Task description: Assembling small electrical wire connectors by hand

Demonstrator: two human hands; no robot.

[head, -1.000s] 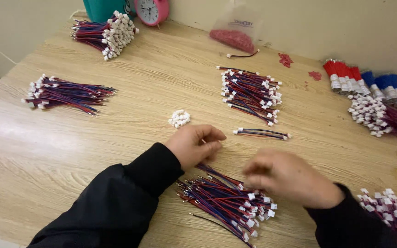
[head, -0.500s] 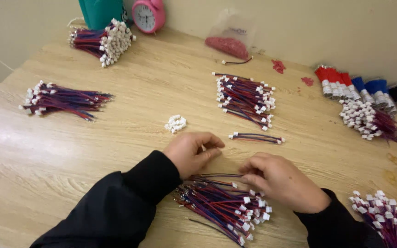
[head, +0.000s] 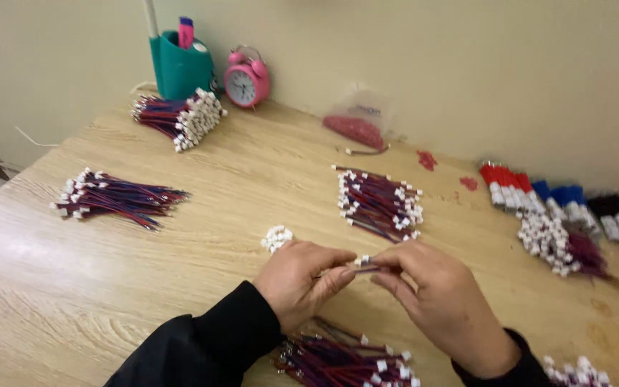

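My left hand (head: 302, 281) and my right hand (head: 439, 301) meet above the wooden table (head: 73, 287), both pinching one short red-and-blue wire lead (head: 367, 265) with a small white connector at its tip. A little heap of loose white connectors (head: 276, 237) lies just beyond my left hand. Beneath my wrists, at the table's near edge, sits a pile of wire leads (head: 349, 358). Straight ahead of my hands lies a laid-out pile of leads with white plugs (head: 377, 202).
More wire bundles lie at the left (head: 112, 198), far left by a teal pen holder (head: 180, 118), right (head: 557, 244) and bottom right (head: 585, 373). A pink alarm clock (head: 246, 79), a clear bag of red parts (head: 358, 125) and red, blue and black parts (head: 539, 195) line the wall.
Both hands have lifted off the near pile and come together, now holding a single lead between them. The camera has tilted up, showing more of the wall.
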